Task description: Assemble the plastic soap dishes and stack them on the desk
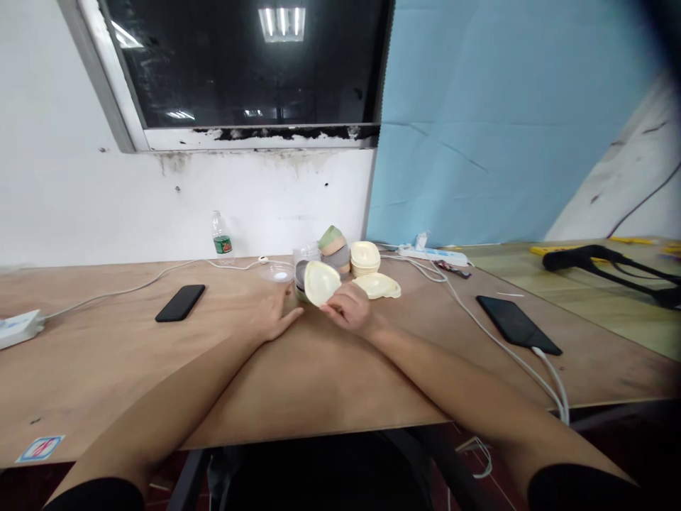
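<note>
My right hand (350,306) pinches the rim of a small pale-yellow bowl (321,282), tilted up above the wooden table. On the table at its left lies my left hand (274,317), thumb and fingers apart, holding nothing. Partly hidden behind the raised bowl are grey pieces (301,271). Farther back, a green piece (330,240) tops a pile with tan and grey ones. A stack of pale-yellow bowls (364,257) stands just right of that pile. In front of the stack is a flat pale-yellow dish (377,286), near my right knuckles.
A clear plastic lid (277,271) and a bottle (221,238) are near the wall. Phones lie at left (180,303) and, cabled, at right (517,324). White cables run to a power strip (433,255). A black-handled object (601,266) sits far right.
</note>
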Tool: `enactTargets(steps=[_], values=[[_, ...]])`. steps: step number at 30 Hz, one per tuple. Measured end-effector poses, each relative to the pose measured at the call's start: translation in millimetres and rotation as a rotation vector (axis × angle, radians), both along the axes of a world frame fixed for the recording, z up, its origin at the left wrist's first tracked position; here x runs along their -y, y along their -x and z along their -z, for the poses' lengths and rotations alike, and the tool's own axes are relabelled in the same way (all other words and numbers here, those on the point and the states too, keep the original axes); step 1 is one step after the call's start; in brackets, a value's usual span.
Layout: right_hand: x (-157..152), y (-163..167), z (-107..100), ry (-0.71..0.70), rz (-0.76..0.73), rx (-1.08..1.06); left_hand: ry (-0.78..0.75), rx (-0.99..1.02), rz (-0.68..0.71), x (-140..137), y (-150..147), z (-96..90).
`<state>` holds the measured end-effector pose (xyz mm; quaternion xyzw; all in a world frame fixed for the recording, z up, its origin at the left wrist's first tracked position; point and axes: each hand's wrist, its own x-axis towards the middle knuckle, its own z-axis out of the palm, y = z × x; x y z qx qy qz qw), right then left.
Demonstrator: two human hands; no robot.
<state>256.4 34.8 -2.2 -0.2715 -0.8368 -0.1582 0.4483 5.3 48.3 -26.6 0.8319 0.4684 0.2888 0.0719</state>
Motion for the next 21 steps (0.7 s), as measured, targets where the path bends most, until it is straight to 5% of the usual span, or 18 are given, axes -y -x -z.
enactTargets(steps=[3,6,11,16,21], values=[[11,13,5,0.075,-0.193,-0.087,-0.167,0.196,0.026,1,2,-1.4],[15,19,9,0.188,-0.231,-0.230,-0.193,0.207,0.010,3,4,-4.3],[4,11,13,0.358,-0.066,-0.317,-0.203,0.229,-0.067,5,5,-10.7],[-20,-9,12,0.299,-0.069,-0.243,-0.055,0.172,0.106,7,1,-13.4],[-34,-24,8,0.360,0.165,-0.185,0.129,-0.065,0.207,3,4,-12.5]])
